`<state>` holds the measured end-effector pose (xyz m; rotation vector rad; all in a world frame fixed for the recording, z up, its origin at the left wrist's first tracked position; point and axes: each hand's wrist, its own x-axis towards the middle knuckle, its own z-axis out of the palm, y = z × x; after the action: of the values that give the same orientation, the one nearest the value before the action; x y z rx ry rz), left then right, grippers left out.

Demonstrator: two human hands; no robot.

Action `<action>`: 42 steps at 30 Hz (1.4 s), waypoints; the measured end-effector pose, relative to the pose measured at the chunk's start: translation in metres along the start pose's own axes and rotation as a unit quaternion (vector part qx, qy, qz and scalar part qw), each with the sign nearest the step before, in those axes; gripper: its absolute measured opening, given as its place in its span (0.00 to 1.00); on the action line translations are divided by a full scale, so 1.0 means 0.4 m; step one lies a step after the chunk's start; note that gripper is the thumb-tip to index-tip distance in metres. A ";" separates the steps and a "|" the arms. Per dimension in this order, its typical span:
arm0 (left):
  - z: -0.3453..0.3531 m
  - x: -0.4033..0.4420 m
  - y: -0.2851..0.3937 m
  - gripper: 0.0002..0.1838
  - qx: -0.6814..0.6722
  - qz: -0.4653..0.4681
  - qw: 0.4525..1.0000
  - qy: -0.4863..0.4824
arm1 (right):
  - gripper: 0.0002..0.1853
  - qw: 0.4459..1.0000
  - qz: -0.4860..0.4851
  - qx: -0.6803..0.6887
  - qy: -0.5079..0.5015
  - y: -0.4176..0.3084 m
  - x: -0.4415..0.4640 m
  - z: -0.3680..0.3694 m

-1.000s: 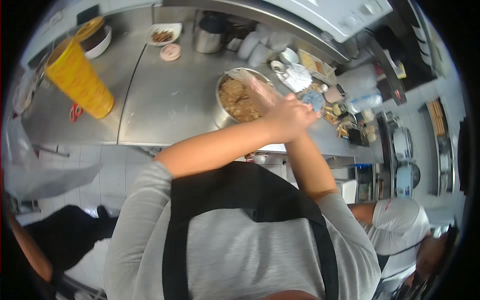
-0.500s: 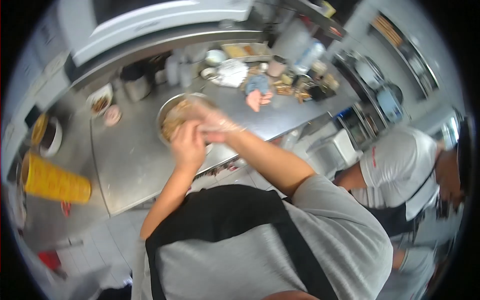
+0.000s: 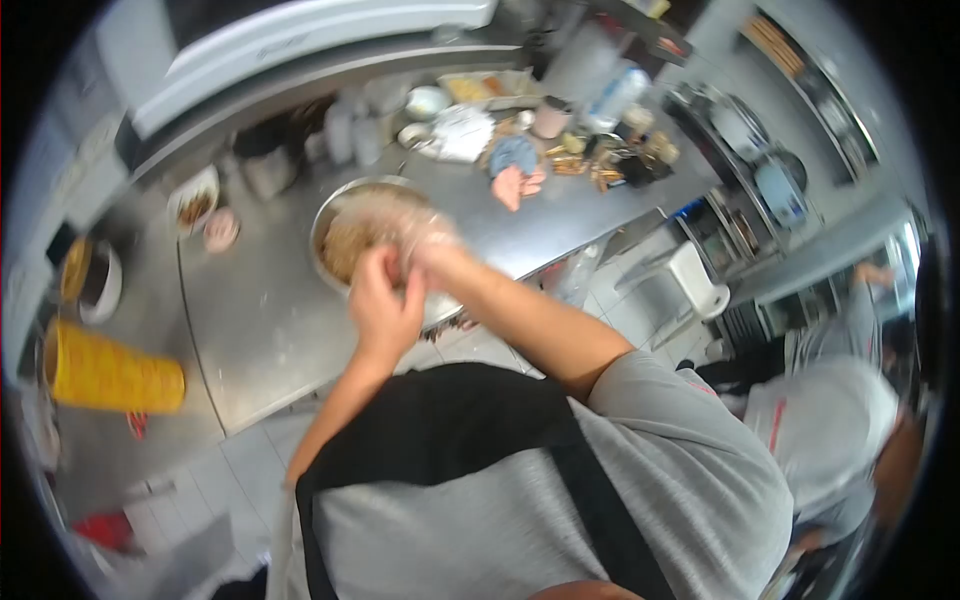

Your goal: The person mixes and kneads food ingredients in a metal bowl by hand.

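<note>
My right hand (image 3: pixel 424 236), in a clear plastic glove, is over the right side of a round metal bowl (image 3: pixel 320 222). Motion smears its fingers, so I cannot see whether they grip anything. My bare left hand (image 3: pixel 385 305) is at the bowl's near edge, close against the gloved hand. Its thumb and fingers are apart; whether the fingertips touch the glove is unclear. Inside the bowl lies a light brown, crumbly-looking food mass (image 3: pixel 347 246), partly hidden by my hands.
The bowl stands on a steel counter (image 3: pixel 265 330). A yellow cylindrical container (image 3: pixel 115 368) and a small dish of food (image 3: pixel 196 203) are at left. Foil (image 3: pixel 462 133) and a pink-and-blue cloth (image 3: pixel 515 172) lie beyond the bowl. A white stool (image 3: pixel 695 283) and a co-worker (image 3: pixel 820 415) are at right.
My right hand has moved slightly left, and my left hand has dropped a little with its thumb now apart from the fingers. The co-worker at right has bent lower.
</note>
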<state>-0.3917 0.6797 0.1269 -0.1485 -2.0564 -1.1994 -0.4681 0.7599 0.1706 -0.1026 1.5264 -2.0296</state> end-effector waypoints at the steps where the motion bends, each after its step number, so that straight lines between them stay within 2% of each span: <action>1: -0.001 0.019 0.000 0.14 0.018 -0.014 1.000 0.000 | 0.14 1.000 -0.003 0.014 0.000 -0.006 0.017 -0.007; 4: 0.001 0.049 -0.016 0.07 0.099 0.070 0.993 0.012 | 0.15 0.993 -0.027 0.111 -0.003 -0.004 0.041 -0.020; 5: -0.003 0.043 -0.019 0.07 0.104 0.055 0.993 0.013 | 0.16 0.987 -0.028 0.149 -0.054 -0.015 0.024 -0.008; 8: -0.006 0.036 -0.024 0.07 0.106 0.046 0.993 0.014 | 0.18 0.991 -0.030 0.124 -0.051 0.024 0.022 -0.033; 10: 0.001 0.032 -0.030 0.08 0.121 0.090 0.988 0.018 | 0.19 0.993 -0.059 0.097 -0.012 0.044 0.027 -0.041; 13: 0.002 0.019 0.005 0.07 0.107 0.130 0.986 -0.011 | 0.26 0.996 -0.068 0.041 -0.034 0.022 0.010 -0.018; 14: 0.000 0.017 0.020 0.07 0.096 0.142 0.985 -0.026 | 0.35 0.995 -0.060 -0.002 -0.074 -0.004 0.007 0.015; 19: 0.006 0.021 0.032 0.06 0.064 0.214 0.974 -0.024 | 0.40 0.974 -0.054 0.087 -0.202 0.003 0.047 -0.037; 21: 0.014 0.033 0.041 0.06 0.053 0.239 0.969 -0.026 | 0.41 0.964 -0.019 0.166 -0.207 -0.002 0.055 -0.048; 23: 0.021 0.035 0.038 0.06 0.061 0.248 0.966 -0.044 | 0.44 0.978 -0.063 0.055 -0.190 -0.010 0.075 -0.046; 24: 0.025 0.040 0.040 0.07 0.084 0.267 0.960 -0.024 | 0.45 0.982 -0.120 0.032 -0.145 -0.008 0.053 -0.029; 25: 0.018 0.048 0.051 0.06 0.089 0.265 0.960 -0.021 | 0.44 0.992 0.008 0.042 -0.115 -0.048 0.022 -0.002; 26: 0.011 0.050 0.044 0.05 0.082 0.258 0.962 -0.034 | 0.37 0.978 -0.090 -0.135 -0.131 -0.033 0.080 -0.047; 28: 0.011 0.054 0.043 0.03 0.070 0.248 0.965 -0.051 | 0.40 0.973 -0.122 -0.041 -0.192 -0.044 0.039 -0.036; 31: 0.005 0.057 0.068 0.02 0.056 0.248 0.965 -0.069 | 0.42 0.971 -0.145 0.010 -0.187 -0.031 0.037 -0.028; 34: 0.012 0.067 0.091 0.02 0.053 0.270 0.958 -0.086 | 0.39 0.960 -0.157 0.069 -0.220 -0.037 0.035 -0.030; 37: 0.019 0.056 0.087 0.03 0.049 0.266 0.956 -0.111 | 0.31 0.976 -0.157 0.019 -0.151 -0.020 0.049 -0.021; 38: 0.019 0.044 0.076 0.04 0.050 0.252 0.958 -0.127 | 0.27 0.840 -0.425 -0.315 -0.120 0.015 0.091 -0.077; 40: 0.014 0.022 0.055 0.04 0.066 0.222 0.961 -0.147 | 0.19 0.905 -0.295 -0.305 -0.038 -0.016 0.075 -0.069; 41: 0.000 0.015 0.034 0.06 0.087 0.204 0.963 -0.152 | 0.11 0.623 -0.418 -0.660 0.030 0.020 0.211 -0.121; 42: -0.026 0.009 0.010 0.08 0.117 0.179 0.965 -0.153 | 0.10 0.569 -0.538 -0.621 0.026 0.051 0.236 -0.210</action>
<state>-0.3870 0.6727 0.1353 -0.5964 -2.2929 -0.7403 -0.5709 0.7811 0.0973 -1.9114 3.0455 -0.9205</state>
